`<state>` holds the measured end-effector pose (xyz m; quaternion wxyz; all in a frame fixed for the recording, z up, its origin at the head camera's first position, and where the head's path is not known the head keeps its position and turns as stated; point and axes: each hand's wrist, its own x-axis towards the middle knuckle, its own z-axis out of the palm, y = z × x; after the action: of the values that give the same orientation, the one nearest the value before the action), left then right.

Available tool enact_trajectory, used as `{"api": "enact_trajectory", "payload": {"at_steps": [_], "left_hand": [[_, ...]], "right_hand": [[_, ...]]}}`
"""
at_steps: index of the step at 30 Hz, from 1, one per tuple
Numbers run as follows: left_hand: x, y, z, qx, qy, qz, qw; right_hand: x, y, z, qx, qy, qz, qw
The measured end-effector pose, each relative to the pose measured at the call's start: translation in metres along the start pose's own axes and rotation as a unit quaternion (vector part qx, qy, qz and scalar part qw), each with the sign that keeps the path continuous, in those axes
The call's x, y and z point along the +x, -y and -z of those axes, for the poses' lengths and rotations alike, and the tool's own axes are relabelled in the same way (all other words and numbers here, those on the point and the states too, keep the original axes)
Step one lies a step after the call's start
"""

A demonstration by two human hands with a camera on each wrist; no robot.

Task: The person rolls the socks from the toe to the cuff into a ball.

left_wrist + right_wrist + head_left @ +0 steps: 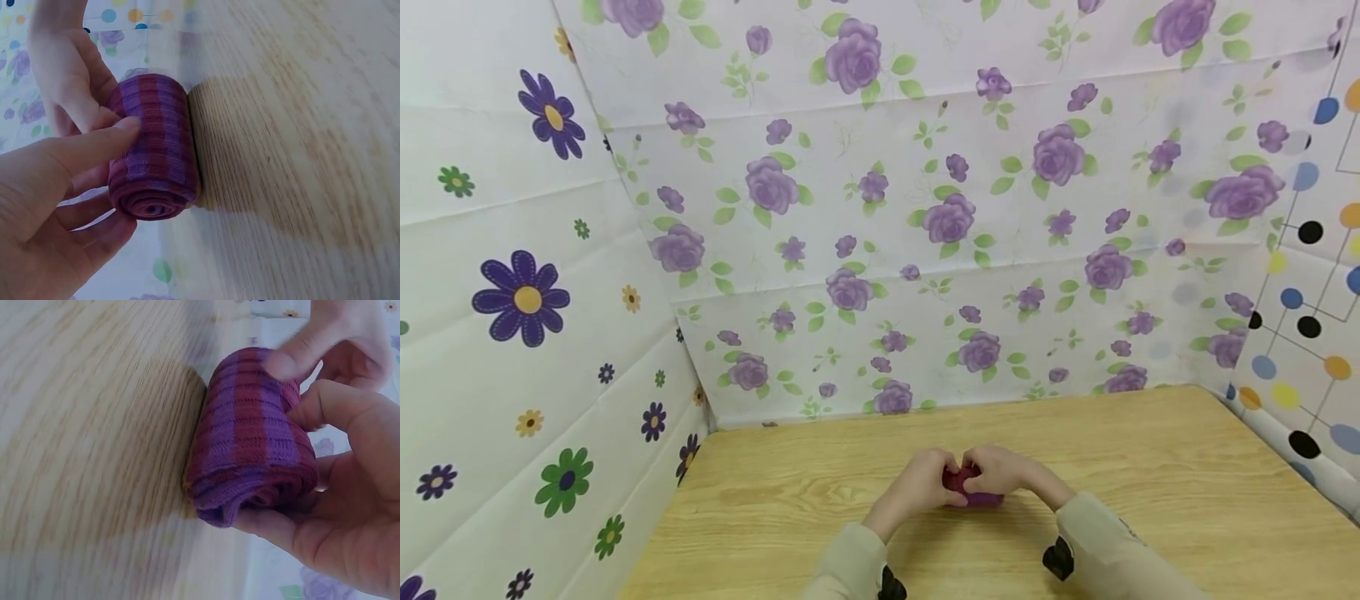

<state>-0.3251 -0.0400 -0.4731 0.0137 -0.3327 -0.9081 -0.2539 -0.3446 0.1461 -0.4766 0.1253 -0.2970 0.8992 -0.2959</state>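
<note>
A rolled-up ribbed knit sock [985,500], striped purple and maroon, lies on the wooden table between both hands. Its spiral end faces the camera in the left wrist view, where the roll [165,125] looks tight. My left hand [925,483] grips one end, thumb on top and fingers curled behind. At the other end my right hand [997,472] holds the roll with its thumb over it and a finger at the spiral. In the right wrist view, that end of the sock [244,425] is looser, with a fold sticking out.
The wooden table [790,467] stretches out around the hands. Behind it hangs a white cloth [910,325] with purple roses. A flower-print cloth [580,375] stands along the left and a dotted cloth [1307,350] along the right.
</note>
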Motion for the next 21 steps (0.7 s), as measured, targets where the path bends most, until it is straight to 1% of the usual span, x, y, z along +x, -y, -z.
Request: {"api": "enact_trajectory", "payload": {"at_steps": [2, 5, 9, 12, 15, 17, 19, 21], "left_hand": [[0.001, 0.0, -0.001, 0.035, 0.0, -0.013, 0.9993], [0.003, 0.001, -0.003, 0.078, -0.006, -0.019, 0.9968], [0.006, 0.005, -0.008, 0.082, -0.007, -0.015, 0.9965], [0.008, 0.009, -0.009, 0.044, 0.005, -0.007, 0.999], [0.01, 0.012, -0.008, 0.0, 0.031, 0.013, 0.9994], [0.012, 0.014, -0.007, -0.02, 0.047, 0.027, 0.9983], [0.012, 0.016, -0.007, -0.029, 0.058, 0.036, 0.9973], [0.012, 0.017, -0.007, -0.035, 0.064, 0.04, 0.9965]], "right_hand": [[0.0, 0.0, 0.0, 0.019, -0.008, -0.009, 0.9997], [0.0, -0.001, -0.002, 0.051, -0.018, -0.021, 0.9983], [0.0, -0.005, -0.004, 0.077, -0.028, -0.017, 0.9965], [-0.001, -0.008, -0.005, 0.081, -0.03, -0.01, 0.9962], [-0.001, -0.011, -0.005, 0.074, -0.034, 0.004, 0.9966], [-0.002, -0.012, -0.007, 0.056, -0.047, 0.018, 0.9972], [-0.003, -0.011, -0.01, 0.023, -0.067, 0.03, 0.9971], [-0.005, -0.009, -0.014, -0.009, -0.093, 0.027, 0.9953]]}}
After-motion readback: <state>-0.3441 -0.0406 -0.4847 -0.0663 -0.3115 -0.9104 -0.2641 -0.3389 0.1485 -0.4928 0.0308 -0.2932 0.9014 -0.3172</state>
